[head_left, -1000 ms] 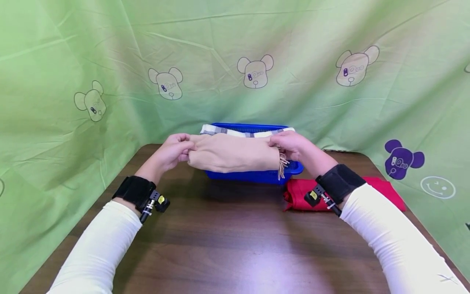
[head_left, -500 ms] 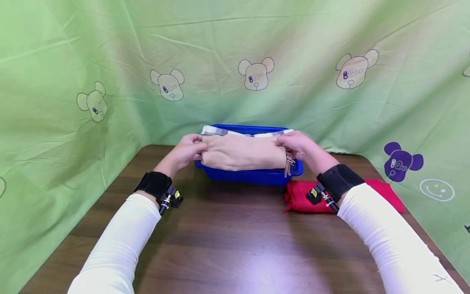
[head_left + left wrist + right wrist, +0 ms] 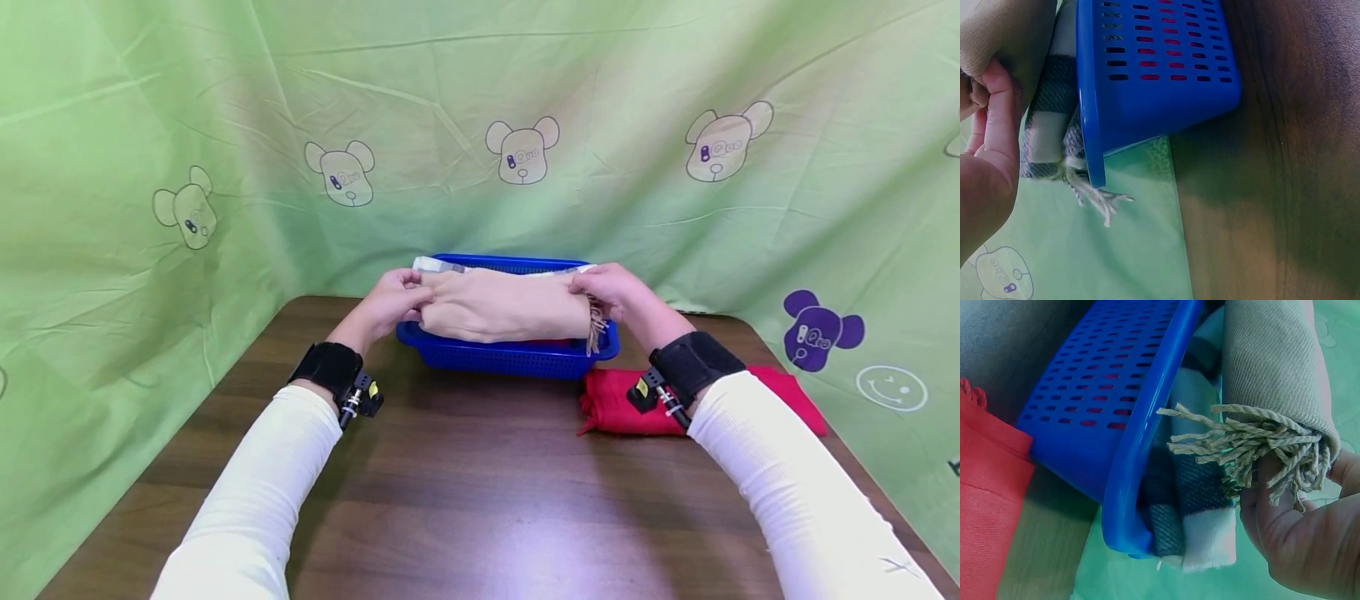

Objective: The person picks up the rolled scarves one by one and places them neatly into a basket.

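Beige scarf (image 3: 502,307) is pinched between left hand (image 3: 390,302) and right hand (image 3: 621,293) above a blue basket (image 3: 498,361). Best lowered level, with fringe (image 3: 1269,434) tucked inside.

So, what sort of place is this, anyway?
Probably a screened-off work or recording corner: a green cloth hangs behind and beside the wooden table, and small wrist cameras are strapped on. What lies beyond is hidden.
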{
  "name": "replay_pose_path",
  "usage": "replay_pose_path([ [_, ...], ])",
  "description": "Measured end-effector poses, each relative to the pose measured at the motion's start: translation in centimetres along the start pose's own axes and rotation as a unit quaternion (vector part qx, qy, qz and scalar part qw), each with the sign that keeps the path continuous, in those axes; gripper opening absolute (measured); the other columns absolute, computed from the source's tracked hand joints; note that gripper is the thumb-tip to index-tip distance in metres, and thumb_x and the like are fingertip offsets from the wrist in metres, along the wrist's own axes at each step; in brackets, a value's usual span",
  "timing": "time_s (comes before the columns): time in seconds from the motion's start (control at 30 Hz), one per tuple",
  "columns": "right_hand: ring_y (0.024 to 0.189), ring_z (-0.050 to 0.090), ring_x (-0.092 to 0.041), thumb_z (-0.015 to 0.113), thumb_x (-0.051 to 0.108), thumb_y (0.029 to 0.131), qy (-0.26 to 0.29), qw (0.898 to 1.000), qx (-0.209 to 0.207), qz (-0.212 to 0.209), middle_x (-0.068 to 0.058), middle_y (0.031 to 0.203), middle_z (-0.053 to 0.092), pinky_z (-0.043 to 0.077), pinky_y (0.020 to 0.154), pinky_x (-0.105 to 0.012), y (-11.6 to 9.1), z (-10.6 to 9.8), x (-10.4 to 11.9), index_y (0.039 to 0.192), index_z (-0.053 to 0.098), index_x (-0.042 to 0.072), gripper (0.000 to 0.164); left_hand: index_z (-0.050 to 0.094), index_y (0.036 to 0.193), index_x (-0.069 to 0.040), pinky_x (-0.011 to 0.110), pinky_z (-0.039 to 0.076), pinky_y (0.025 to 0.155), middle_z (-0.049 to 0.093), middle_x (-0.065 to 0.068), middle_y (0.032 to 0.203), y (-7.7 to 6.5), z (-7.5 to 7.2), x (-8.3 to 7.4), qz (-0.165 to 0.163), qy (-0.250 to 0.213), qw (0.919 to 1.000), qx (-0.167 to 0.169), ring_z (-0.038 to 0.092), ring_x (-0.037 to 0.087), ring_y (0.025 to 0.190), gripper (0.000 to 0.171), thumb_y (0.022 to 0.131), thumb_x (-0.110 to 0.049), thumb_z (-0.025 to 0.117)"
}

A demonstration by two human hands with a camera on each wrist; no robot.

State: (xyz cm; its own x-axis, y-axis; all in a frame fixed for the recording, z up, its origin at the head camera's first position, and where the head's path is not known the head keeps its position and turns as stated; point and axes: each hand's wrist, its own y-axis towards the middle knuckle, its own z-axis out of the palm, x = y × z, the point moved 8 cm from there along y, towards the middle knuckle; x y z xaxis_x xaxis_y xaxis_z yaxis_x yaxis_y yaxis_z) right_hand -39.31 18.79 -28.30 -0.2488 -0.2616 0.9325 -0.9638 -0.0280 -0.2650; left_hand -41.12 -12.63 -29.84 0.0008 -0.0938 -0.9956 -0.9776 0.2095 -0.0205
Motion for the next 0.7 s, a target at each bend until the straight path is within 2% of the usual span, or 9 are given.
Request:
replay_pose_path([
  [0.2,0.062,0.053,-0.010,0.058,0.004,0.088,-0.034,0.999,-0.015,-0.029,0.001,0.076,0.052,0.048,0.055,-0.022,0.2,-0.4,0.3,0.083,0.057,0.003,0.005,0.046,0.110,0.000,0.025,0.054,0.056,0.056,0.006,0.093,0.7,0.3,0.0,0.009,0.028,0.9995,-0.009,0.056,0.012,0.071,0.031,0.082,0.004,0.058],
  [0.5,0.061,0.045,-0.008,0.059,0.002,0.088,-0.079,0.994,-0.045,-0.067,-0.005,0.087,0.044,0.041,0.052,-0.019,1.0,-0.4,0.4,0.085,0.053,-0.002,0.007,0.047,0.112,0.001,0.022,0.053,0.055,0.046,0.004,0.092,1.5,0.3,0.4,0.031,0.082,0.9957,-0.030,0.051,0.013,0.075,0.032,0.082,0.004,0.060],
  [0.6,0.063,0.046,-0.008,0.059,0.001,0.087,-0.079,0.994,-0.045,-0.059,-0.004,0.087,0.045,0.043,0.054,-0.019,1.2,-0.3,0.0,0.085,0.052,0.000,0.007,0.047,0.116,0.002,0.022,0.053,0.057,0.045,0.005,0.095,1.6,0.4,0.5,0.033,0.099,0.9943,-0.024,0.051,0.014,0.076,0.037,0.082,0.005,0.060],
  [0.7,0.068,0.048,-0.010,0.060,0.001,0.088,-0.091,0.994,-0.025,-0.050,-0.004,0.087,0.044,0.050,0.060,-0.023,1.1,0.0,-0.5,0.083,0.051,0.003,0.010,0.047,0.119,0.004,0.024,0.056,0.060,0.046,0.008,0.099,1.4,0.4,0.9,0.023,0.108,0.9938,-0.012,0.053,0.016,0.078,0.040,0.082,0.006,0.061],
])
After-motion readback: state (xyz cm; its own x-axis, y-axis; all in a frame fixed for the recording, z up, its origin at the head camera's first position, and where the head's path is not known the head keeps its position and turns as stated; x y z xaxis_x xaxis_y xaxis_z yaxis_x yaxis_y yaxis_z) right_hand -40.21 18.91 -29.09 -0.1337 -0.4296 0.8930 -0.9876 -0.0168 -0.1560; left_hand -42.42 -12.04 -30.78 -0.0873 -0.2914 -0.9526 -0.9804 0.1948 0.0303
